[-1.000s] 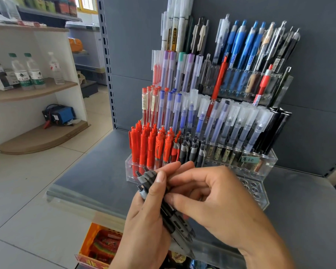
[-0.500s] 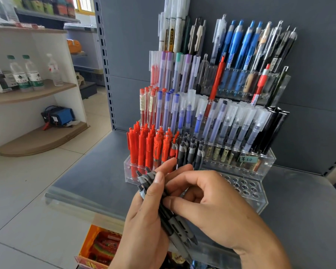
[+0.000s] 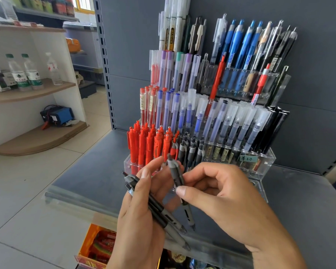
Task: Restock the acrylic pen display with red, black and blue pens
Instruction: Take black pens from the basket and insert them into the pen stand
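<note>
Grey shelf (image 3: pixel 97 183) here, flat and bare toward its left part, with a clear strip along the front edge. Sitting directly on it, toward the back, is the clear tiered pen stand (image 3: pixel 268 162), touching the shelf board and set just in front of the grey back panel (image 3: pixel 318 94). A small green price tag (image 3: pixel 248 158) is stuck on the stand's front wall. Below the shelf, tiled floor (image 3: pixel 27 191).
</note>
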Available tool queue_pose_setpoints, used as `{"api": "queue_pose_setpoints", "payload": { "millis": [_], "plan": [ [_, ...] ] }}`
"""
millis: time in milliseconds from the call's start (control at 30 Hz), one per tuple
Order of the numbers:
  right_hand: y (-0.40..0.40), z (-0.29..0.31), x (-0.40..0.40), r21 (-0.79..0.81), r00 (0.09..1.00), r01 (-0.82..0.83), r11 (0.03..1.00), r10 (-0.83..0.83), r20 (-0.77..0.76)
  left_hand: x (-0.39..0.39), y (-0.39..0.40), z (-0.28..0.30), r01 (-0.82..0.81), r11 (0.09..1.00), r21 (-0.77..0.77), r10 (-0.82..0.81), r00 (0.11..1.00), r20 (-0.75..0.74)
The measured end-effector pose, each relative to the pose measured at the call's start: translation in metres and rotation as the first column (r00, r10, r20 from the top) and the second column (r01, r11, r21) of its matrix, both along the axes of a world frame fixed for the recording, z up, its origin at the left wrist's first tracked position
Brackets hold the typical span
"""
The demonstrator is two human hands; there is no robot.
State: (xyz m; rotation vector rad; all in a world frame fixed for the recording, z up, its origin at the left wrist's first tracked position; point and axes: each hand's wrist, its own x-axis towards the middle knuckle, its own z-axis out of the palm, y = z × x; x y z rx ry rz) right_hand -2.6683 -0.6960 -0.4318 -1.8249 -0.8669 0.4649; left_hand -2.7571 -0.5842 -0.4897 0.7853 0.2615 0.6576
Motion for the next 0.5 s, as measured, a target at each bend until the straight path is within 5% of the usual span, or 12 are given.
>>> {"api": "queue_pose_setpoints", "payload": {
  "millis": [233, 500],
  "plan": [
    [-0.019, -0.002, 0.013, 0.233, 0.959, 0.250, 0.940, -0.274, 0.073, 0.005, 0.003, 0.004, -0.113, 0.968, -0.226, 0.113, 0.993, -0.015],
    [-0.016, -0.010, 0.023, 0.546, 0.845, 0.430, 0.719, -0.533, 0.035, 0.003, 0.007, 0.000, -0.024, 0.939, -0.343, 0.050, 0.997, 0.067]
  ]
}}
